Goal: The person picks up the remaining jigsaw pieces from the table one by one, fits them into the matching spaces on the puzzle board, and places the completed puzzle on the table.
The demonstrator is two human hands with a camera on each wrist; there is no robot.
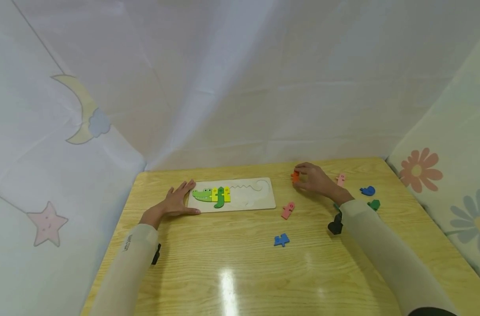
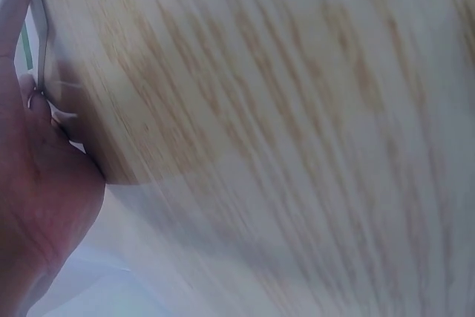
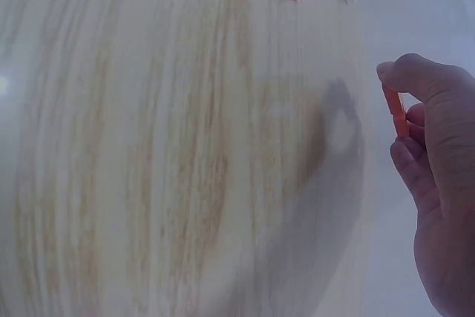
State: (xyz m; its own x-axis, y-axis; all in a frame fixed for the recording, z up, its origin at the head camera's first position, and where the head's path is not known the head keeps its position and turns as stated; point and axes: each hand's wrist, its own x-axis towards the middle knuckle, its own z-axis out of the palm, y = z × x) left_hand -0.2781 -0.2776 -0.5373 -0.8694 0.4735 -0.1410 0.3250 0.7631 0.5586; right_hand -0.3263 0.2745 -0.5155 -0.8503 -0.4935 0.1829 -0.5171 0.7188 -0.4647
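A pale wooden puzzle board [image 1: 252,202] lies at the back of the table, a wavy outline and spiral tail marked on its right part. On its left part sit a green crocodile head [image 1: 202,195], yellow pieces [image 1: 227,194] and a green leg-shaped piece [image 1: 220,200]. My left hand [image 1: 177,201] is spread at the board's left end, thumb at the near corner and fingertips at the far one. To the right of the board, my right hand [image 1: 314,179] pinches an orange puzzle piece [image 3: 398,113] between thumb and fingers, held above the tabletop in the right wrist view.
Loose pieces lie on the wooden table [image 1: 224,245]: a pink one [image 1: 288,210] by the board's near right corner, a blue one [image 1: 281,240] nearer me. Past my right forearm are another pink piece [image 1: 341,178], a blue spiral [image 1: 367,191] and a green piece [image 1: 374,205].
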